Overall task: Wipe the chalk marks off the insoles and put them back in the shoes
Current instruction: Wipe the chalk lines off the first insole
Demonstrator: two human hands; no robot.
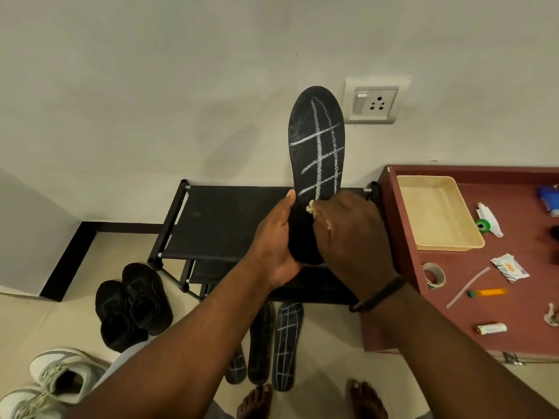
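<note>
A black insole [316, 137] with a white chalk grid stands upright in front of the wall. My left hand [276, 237] grips its heel end from the left. My right hand [354, 234] holds a small yellowish sponge [310, 208] and presses it against the insole's lower middle; the heel part below looks free of chalk. On the floor lie three more black insoles [286, 346], at least two with chalk grids. A pair of black shoes [133, 303] sits on the floor at left, and a pair of white-grey sneakers [51, 385] at bottom left.
A black shoe rack [223, 219] stands against the wall under my hands. At right a reddish table [472, 267] carries a cream tray [435, 213], tape roll [433, 275], tubes and small items. A wall socket [375, 101] is behind the insole. My bare feet are at the bottom.
</note>
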